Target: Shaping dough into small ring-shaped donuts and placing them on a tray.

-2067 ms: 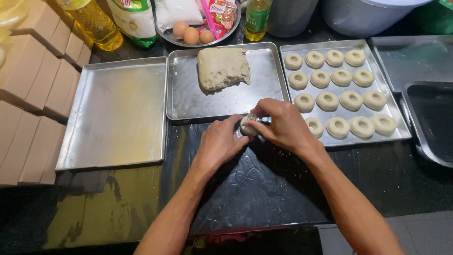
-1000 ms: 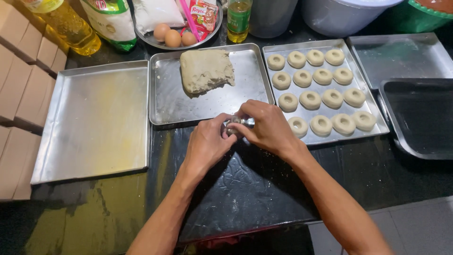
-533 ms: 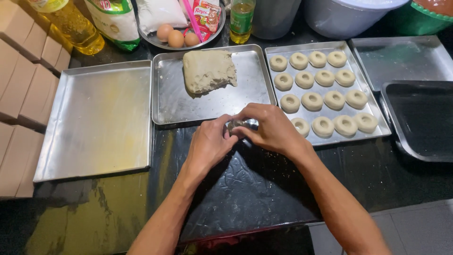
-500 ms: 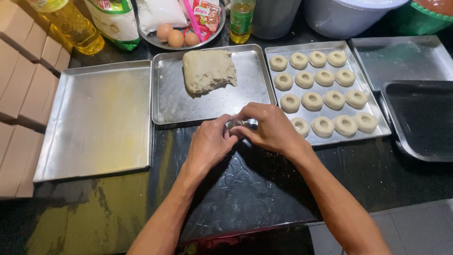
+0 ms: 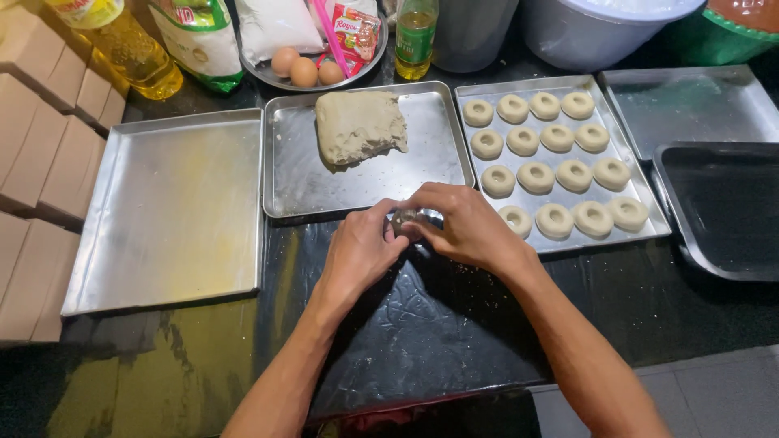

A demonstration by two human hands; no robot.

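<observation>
Both my hands meet over the dark counter [image 5: 422, 324], just in front of the middle metal tray [image 5: 365, 182]. My left hand [image 5: 361, 251] and my right hand [image 5: 462, 223] close together around a small round metal mould [image 5: 406, 221] with pale dough in it; most of it is hidden by my fingers. A slab of grey-beige dough [image 5: 357, 126] lies on the middle tray. To the right, a tray [image 5: 641, 195] carries several ring-shaped dough pieces [image 5: 540, 174] in rows.
An empty metal tray [image 5: 170, 211] lies at the left beside stacked cardboard boxes [image 5: 40, 154]. At the back stand oil bottles [image 5: 130, 45], bags, a plate with three eggs [image 5: 304, 69] and buckets [image 5: 600, 28]. Further trays [image 5: 722, 203] sit at the right.
The hands stay clasped on the mould in the same spot; only small finger movements and a slight camera shift show.
</observation>
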